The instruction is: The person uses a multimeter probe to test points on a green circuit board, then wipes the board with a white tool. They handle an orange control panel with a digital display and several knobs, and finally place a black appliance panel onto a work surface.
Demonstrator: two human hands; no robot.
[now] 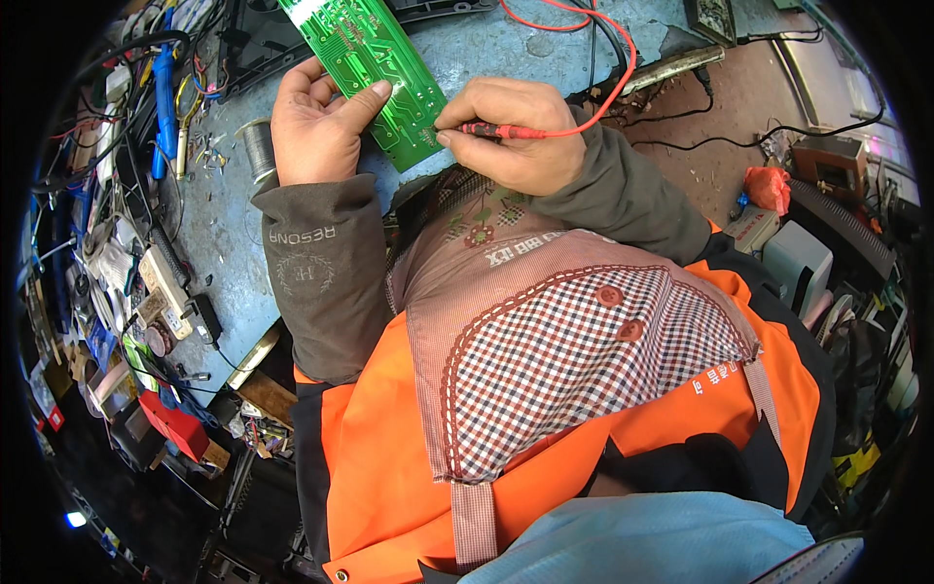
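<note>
A green circuit board (375, 83) is tilted over the near edge of a blue workbench, its soldered side facing up. My left hand (326, 122) grips its left edge, thumb on top and fingers curled beneath. In my right hand (520, 131) is a red test probe (501, 130), pinched between thumb and forefinger near the board's lower right corner. Its tip is hidden by my fingers, so contact with the board cannot be made out. From the probe's end a red lead (628, 78) loops up and away to the top.
A solder wire spool (259, 149) stands left of my left hand. Blue-handled tools (164, 112), cables and a power strip (165, 290) crowd the bench's left side. A black plastic frame (263, 44) lies behind the board. A red box (173, 425) sits at lower left; boxes and equipment pile up at right.
</note>
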